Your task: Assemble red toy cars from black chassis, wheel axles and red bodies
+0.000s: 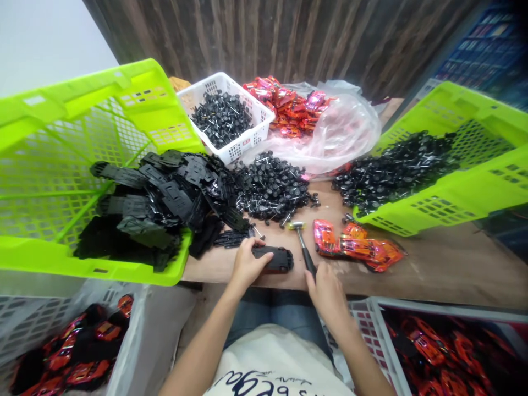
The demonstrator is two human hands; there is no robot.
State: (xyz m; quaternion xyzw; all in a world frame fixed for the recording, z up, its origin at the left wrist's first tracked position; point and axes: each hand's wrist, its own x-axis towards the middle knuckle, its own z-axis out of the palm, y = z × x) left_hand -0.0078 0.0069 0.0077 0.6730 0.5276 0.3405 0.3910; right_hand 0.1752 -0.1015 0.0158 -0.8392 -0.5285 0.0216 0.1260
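Observation:
My left hand [246, 263] grips a black toy car chassis [282, 260], its thumb across the part and its fingers along the far side. The chassis lies flat on the table near the front edge. A small wheel axle [258, 233] shows just beyond those fingertips. In my right hand [327, 290] is the black handle of a small hammer [304, 247]; its yellowish head rests at or just over the tabletop. Right of the hammer lie several shiny orange-red car bodies [371, 250]. A heap of black wheels on metal axles [272, 184] sits behind the chassis.
A tipped green crate [181, 269] on the left spills black chassis plates [173, 190]. Another green crate [457, 206] on the right holds wheel axles. Behind are a white basket [247, 140] and a clear bag [350, 124]. Bins of red cars [429, 341] flank my legs.

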